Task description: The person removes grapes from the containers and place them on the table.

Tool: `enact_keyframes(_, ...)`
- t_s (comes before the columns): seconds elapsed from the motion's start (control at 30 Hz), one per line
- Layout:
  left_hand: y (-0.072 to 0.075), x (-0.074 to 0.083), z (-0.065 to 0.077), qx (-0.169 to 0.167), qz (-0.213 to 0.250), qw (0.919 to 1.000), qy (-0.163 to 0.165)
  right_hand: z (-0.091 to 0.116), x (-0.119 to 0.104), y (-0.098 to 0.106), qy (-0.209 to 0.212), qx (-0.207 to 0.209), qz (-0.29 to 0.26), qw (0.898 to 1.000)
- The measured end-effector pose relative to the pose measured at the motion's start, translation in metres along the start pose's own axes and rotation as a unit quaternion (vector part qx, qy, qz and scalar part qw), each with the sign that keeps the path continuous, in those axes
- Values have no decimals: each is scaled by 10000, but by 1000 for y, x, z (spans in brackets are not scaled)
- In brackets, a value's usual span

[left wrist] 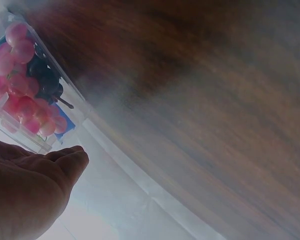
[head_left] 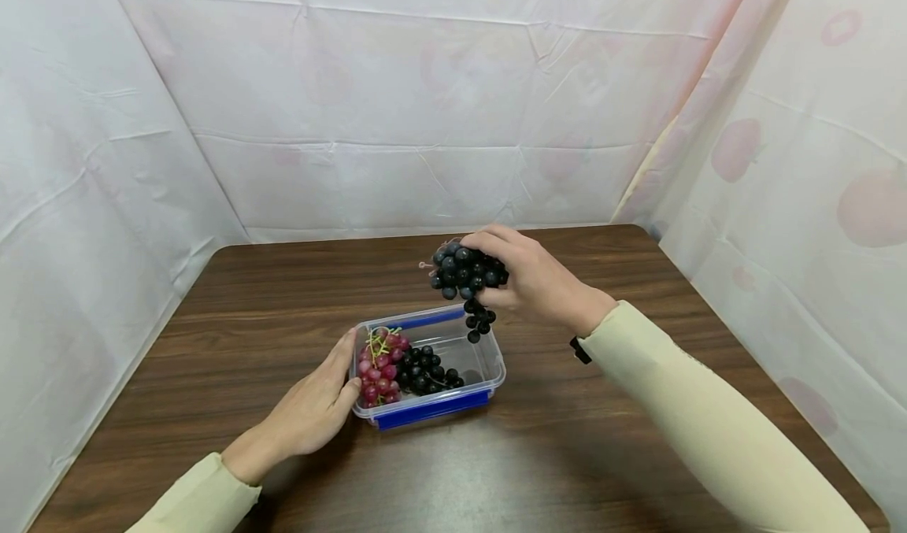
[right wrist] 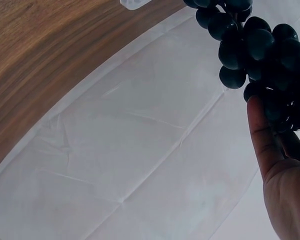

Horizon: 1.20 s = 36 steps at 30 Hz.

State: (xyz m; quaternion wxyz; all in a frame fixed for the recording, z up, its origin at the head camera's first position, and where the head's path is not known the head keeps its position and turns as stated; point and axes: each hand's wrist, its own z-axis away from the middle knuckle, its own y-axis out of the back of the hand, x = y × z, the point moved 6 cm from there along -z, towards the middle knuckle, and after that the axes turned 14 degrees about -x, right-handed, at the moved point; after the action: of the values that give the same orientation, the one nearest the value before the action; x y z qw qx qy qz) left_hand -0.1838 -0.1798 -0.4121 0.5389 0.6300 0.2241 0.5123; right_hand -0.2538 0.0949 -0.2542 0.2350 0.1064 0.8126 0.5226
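Observation:
My right hand (head_left: 520, 269) grips a bunch of black grapes (head_left: 464, 272) above the back right of a clear plastic container (head_left: 489, 364). A small cluster dangles below the bunch, overlapping the container's back rim in the head view. In the right wrist view, the thumb and fingers press against the dark grapes (right wrist: 260, 45) from below. My left hand (head_left: 319, 403) rests along the container's left side, its fingers extended. Inside, red grapes (head_left: 383, 371) with green stems lie at the left. Beside them sits another bunch of black grapes (head_left: 423, 369).
The container stands on a dark wood-grain table (head_left: 283, 305) and has blue clips (head_left: 432, 411) on its long sides. White sheeting (head_left: 425, 108) with faint fruit prints hangs behind the table and along both sides.

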Motion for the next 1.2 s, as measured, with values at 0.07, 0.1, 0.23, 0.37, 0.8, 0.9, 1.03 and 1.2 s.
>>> enact_keyframes(0.07,0,-1,0,-1,3,10000,10,1,1,2,-40,12,23,10000)
enact_keyframes(0.1,0,-1,0,-2,9,10000,16,2,2,3,-43,21,35,10000)
enact_keyframes(0.23,-1,-1,0,-13,23,10000,26,4,4,6,-70,59,92,9999)
enact_keyframes(0.37,-1,0,0,-15,12,10000,10,8,8,8,-156,90,119,9998)
enact_keyframes(0.8,1,1,0,6,16,10000,-12,18,23,12,-592,34,146,9981)
enact_keyframes(0.9,1,0,0,-4,5,10000,4,21,25,11,-608,24,158,9980)
enact_keyframes(1.03,0,0,0,-10,-1,10000,9,24,28,11,-627,26,231,9978)
enact_keyframes(1.2,-1,0,-1,25,-6,10000,-30,28,33,10,-705,7,276,9971)
